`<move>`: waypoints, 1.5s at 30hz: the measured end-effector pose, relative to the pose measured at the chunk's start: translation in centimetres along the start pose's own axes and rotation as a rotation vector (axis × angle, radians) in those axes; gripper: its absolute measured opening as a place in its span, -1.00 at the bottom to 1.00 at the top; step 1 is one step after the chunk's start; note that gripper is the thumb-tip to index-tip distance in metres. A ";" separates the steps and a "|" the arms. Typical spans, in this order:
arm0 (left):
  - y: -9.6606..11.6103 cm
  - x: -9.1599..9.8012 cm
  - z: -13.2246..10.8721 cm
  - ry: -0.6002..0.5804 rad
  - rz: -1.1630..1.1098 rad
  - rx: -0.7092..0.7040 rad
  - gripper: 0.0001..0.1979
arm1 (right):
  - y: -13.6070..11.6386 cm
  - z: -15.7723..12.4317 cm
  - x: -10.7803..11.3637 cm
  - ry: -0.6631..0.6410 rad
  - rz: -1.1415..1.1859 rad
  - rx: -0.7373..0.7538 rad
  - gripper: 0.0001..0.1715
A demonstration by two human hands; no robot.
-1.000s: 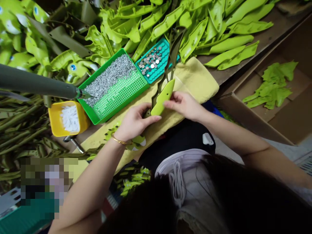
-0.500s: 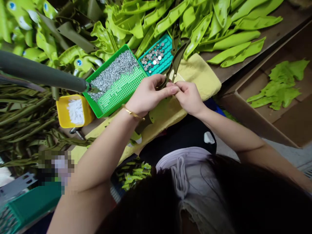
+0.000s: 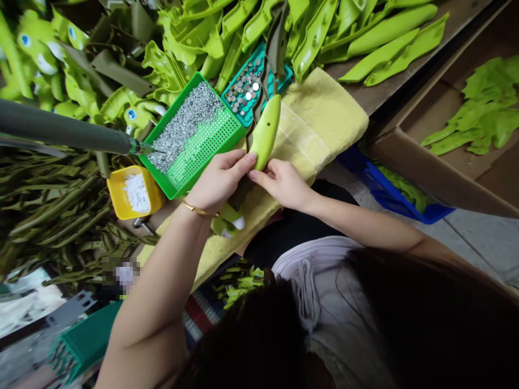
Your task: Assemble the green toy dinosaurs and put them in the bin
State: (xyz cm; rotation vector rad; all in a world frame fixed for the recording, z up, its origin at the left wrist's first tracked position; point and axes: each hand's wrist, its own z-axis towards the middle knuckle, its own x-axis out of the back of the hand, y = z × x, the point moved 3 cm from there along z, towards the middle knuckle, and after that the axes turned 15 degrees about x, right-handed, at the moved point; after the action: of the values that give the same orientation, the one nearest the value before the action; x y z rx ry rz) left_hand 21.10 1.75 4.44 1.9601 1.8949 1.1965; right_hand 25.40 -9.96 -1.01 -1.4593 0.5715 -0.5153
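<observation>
My left hand (image 3: 225,175) and my right hand (image 3: 279,183) are both closed on a lime-green plastic toy figure (image 3: 266,132). A smooth, curved green piece with a small dark hole points up and away from my fingertips. Dark olive parts (image 3: 276,46) stick out beyond it, over the teal tray. A green and white end (image 3: 229,220) of the toy shows below my left wrist; its middle is hidden by my hands. Under the toy lies a yellow padded cloth (image 3: 324,116).
A green basket (image 3: 172,189) of small screws and a teal tray (image 3: 288,75) of metal discs lie beyond my hands. A yellow cup (image 3: 117,200) holds white pieces. A hanging screwdriver (image 3: 81,129) reaches in from the left. Green parts (image 3: 365,48) pile behind; a cardboard box (image 3: 446,173) stands right.
The toy has turned in my hands, so its smooth green side now faces up. Both hands have come down and left, and my right thumb has shifted its hold.
</observation>
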 end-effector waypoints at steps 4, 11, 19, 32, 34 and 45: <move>-0.4 -0.4 -0.1 -0.019 -0.061 0.015 -0.50 | 0.1 -0.2 0.5 0.029 0.035 0.000 -0.45; -1.4 -0.6 0.3 -0.129 -0.092 0.069 -0.46 | 0.2 -0.7 1.6 -0.153 0.065 -0.094 -0.40; -0.4 -1.5 -0.9 -0.032 0.120 -0.156 -0.68 | 0.1 -1.9 0.5 0.120 0.035 -0.057 -0.59; -3.6 -1.0 -2.2 0.117 0.447 -0.199 -0.67 | -8.9 3.8 1.5 -0.528 -0.541 0.165 -0.53; -4.4 -1.1 -3.5 0.282 0.526 -0.243 -0.54 | -12.5 8.4 -0.9 -0.258 -0.608 0.541 -0.50; -7.7 0.0 -5.0 0.737 0.769 -0.386 -0.64 | -8.6 16.2 -10.0 -0.333 -0.078 0.788 -0.39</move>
State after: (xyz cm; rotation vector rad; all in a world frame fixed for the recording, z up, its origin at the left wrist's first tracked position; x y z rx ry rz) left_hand 12.05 1.10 3.01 2.2404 0.8950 2.5359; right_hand 28.32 8.41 8.44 -0.7828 0.0201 -0.4692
